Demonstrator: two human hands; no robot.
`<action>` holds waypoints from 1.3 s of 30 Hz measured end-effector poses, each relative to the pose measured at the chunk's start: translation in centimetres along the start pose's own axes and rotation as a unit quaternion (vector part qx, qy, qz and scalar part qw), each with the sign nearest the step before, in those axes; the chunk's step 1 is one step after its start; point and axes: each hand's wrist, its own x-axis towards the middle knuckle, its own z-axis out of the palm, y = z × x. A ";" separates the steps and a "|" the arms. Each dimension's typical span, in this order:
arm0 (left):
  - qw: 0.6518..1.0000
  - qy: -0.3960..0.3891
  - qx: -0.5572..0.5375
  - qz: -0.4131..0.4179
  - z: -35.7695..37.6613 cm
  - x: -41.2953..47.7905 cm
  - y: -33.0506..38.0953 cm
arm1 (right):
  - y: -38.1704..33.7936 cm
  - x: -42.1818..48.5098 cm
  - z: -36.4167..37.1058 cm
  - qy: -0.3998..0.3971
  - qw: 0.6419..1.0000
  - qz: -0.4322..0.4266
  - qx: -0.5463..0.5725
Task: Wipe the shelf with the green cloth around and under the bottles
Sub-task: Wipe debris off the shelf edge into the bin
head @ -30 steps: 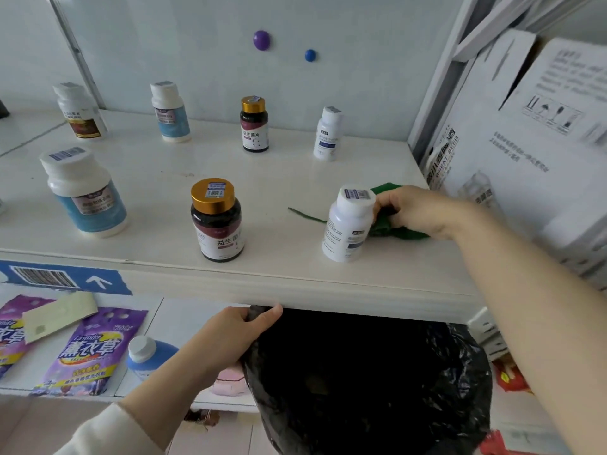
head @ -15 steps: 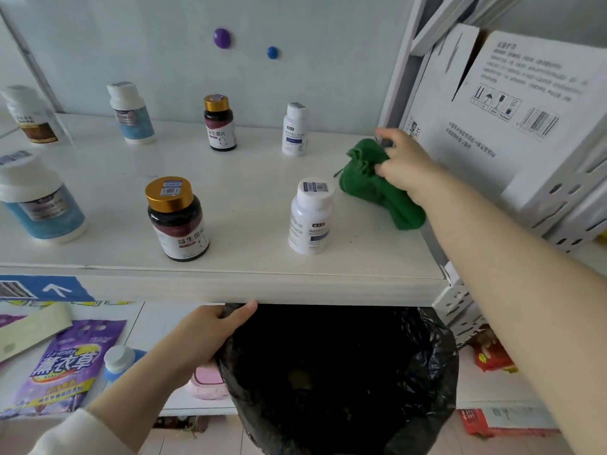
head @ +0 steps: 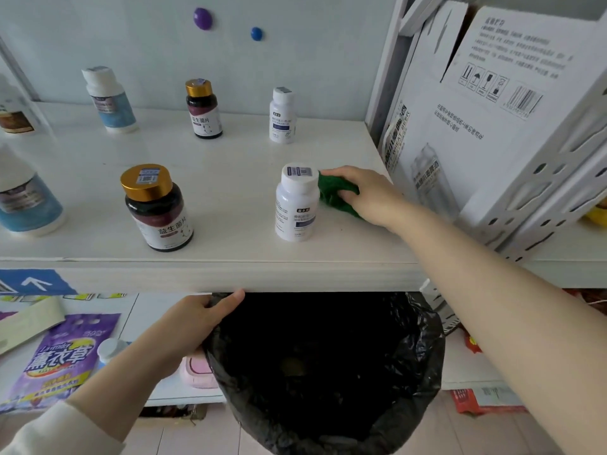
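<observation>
- Left hand nearest the camera, below the shelf's front edge, fingers pinched on the rim of the black bin bag; index fingertip just under the shelf lip.
- Bag mouth hangs open directly under the front edge, beneath the near white bottle.
- Shelf front edge runs straight across the view; a blue arrow sticker sits on its face at far left.
- Right hand is on the shelf top, right side, fingers curled and clamped on the green cloth, pressing it onto the surface.
- Cloth lies under and ahead of the fingers, touching or just beside the right side of the near white bottle; can't tell if there's a gap.
- Right of the hand: white cardboard box leaning at the shelf's right end, near the knuckles, so little room that way.
- Left of the near white bottle: open strip, then the near gold-cap bottle, well apart.
- Blue-label bottle at the far-left edge, partly cut off.
- Mid-shelf behind the front row is bare, wide room.
- Back row near the wall: blue-label bottle, gold-cap bottle, small white bottle, all upright, well apart.
- Wall behind: purple magnet, blue magnet.
</observation>
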 end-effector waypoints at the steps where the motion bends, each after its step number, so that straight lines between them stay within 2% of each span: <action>1: 1.000 -0.005 -0.001 0.001 0.0 0.0 0.0 | -0.2 -1.2 0.0 0.002 1.000 0.000 -0.001; 8: 0.999 -0.027 -0.020 0.018 -0.1 -0.2 -0.3 | -2.2 -8.9 0.3 0.029 0.999 0.011 -0.014; 13: 0.999 -0.031 0.001 0.029 -0.4 0.1 -1.1 | -4.0 -13.4 0.7 0.032 0.998 0.034 0.035; 17: 0.999 -0.023 0.007 0.027 -0.4 -0.5 -2.4 | -4.7 -17.3 2.5 -0.046 0.995 0.043 0.079; 21: 1.000 -0.009 0.015 0.022 -0.4 -2.4 -4.5 | -4.6 -19.4 4.9 -0.026 0.989 0.056 0.138; 23: 1.000 0.003 0.007 0.016 -0.8 -3.5 -6.2 | -5.0 -19.9 6.3 -0.097 0.988 0.052 0.109; 24: 1.000 0.011 0.004 0.006 -0.9 -4.1 -7.2 | -5.2 -20.0 7.1 -0.105 0.988 0.048 0.103; 26: 0.999 0.034 0.000 -0.017 -1.3 -5.5 -9.4 | -5.8 -20.2 8.8 -0.085 0.990 0.037 0.105; 29: 0.995 0.078 -0.036 -0.050 -2.1 -7.8 -13.0 | -7.0 -20.7 12.0 -0.117 0.989 0.006 0.088; 31: 0.990 0.100 -0.069 -0.077 -3.5 -9.5 -15.6 | -8.2 -21.1 14.0 -0.108 0.989 -0.008 0.103; 36: 0.966 0.174 -0.134 -0.136 -8.5 -14.7 -21.4 | -14.8 -22.4 19.4 -0.194 0.972 -0.080 0.106; 39: 0.949 0.225 -0.161 -0.153 -12.9 -18.0 -24.9 | -21.0 -23.0 23.9 -0.274 0.946 -0.158 0.072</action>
